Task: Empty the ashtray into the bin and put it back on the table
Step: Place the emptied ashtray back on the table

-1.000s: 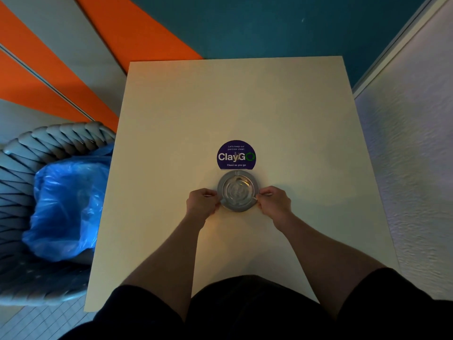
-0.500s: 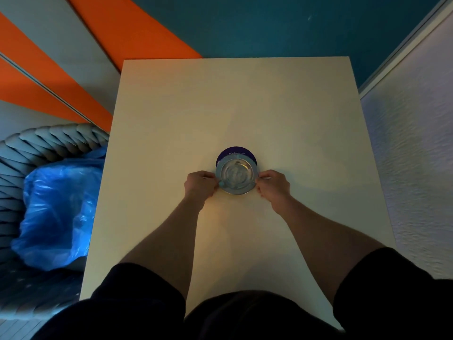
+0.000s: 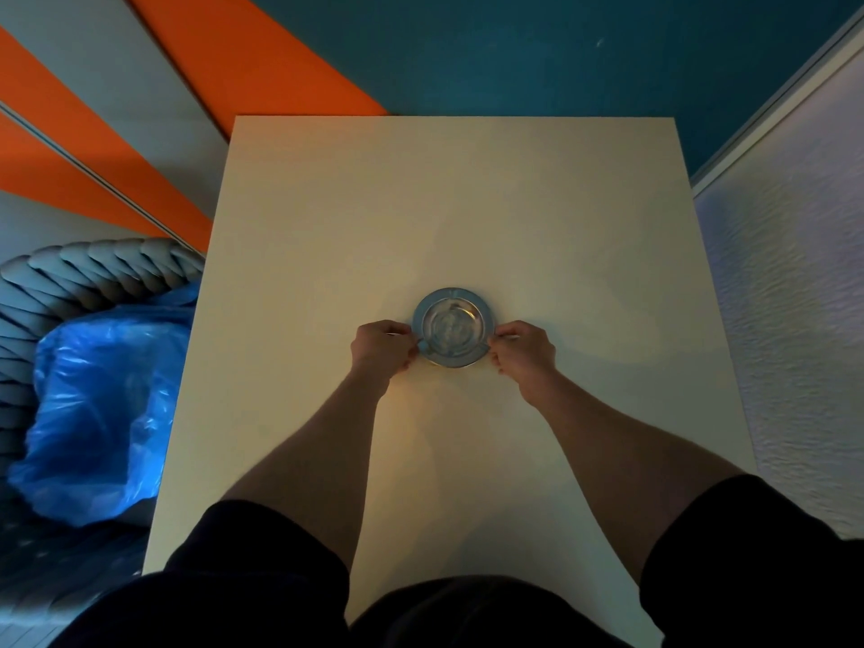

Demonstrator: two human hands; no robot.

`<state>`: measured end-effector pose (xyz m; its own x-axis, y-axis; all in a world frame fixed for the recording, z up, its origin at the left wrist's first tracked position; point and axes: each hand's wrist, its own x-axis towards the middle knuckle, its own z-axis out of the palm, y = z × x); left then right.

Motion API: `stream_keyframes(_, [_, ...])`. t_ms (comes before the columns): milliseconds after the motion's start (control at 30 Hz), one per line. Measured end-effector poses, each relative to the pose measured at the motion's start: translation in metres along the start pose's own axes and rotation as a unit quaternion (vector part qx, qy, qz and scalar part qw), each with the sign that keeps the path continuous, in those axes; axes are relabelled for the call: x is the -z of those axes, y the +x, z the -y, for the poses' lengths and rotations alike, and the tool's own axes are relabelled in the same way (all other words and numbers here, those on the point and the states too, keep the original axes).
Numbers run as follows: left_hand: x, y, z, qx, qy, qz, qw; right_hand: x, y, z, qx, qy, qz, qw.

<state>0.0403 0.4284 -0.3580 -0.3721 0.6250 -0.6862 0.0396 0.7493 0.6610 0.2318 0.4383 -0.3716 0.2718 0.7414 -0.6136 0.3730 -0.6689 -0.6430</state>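
On the cream square table [image 3: 327,226], the left hand [image 3: 381,346] and right hand [image 3: 523,350] pinch the round silvery metal ashtray [image 3: 452,327] at opposite rims. It looks light, stiff and slippery (rim grips suit it).

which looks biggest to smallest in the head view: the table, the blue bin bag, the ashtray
1. table
2. blue bin bag; it sits lower and further from the camera, so it may look smaller than it is
3. ashtray, held at its rim by both hands

I see a teal floor [image 3: 537,53] with orange stripes [image 3: 262,53] and grey bands, a textured white wall [image 3: 795,297] on the right, dim lighting.
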Motion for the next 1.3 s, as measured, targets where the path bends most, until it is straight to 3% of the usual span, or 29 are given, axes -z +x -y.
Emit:
stream_keyframes(500, [-0.006, 0.007, -0.011, -0.011, 0.02, -0.04, 0.999, 0.0, 0.002, 0.012, 0.004, 0.001, -0.009, 1.0])
stream_keyframes(1300, [-0.008, 0.009, -0.011, -0.013, 0.019, -0.04, 0.999, 0.0, 0.007, 0.017, 0.019, -0.031, -0.011, 0.999])
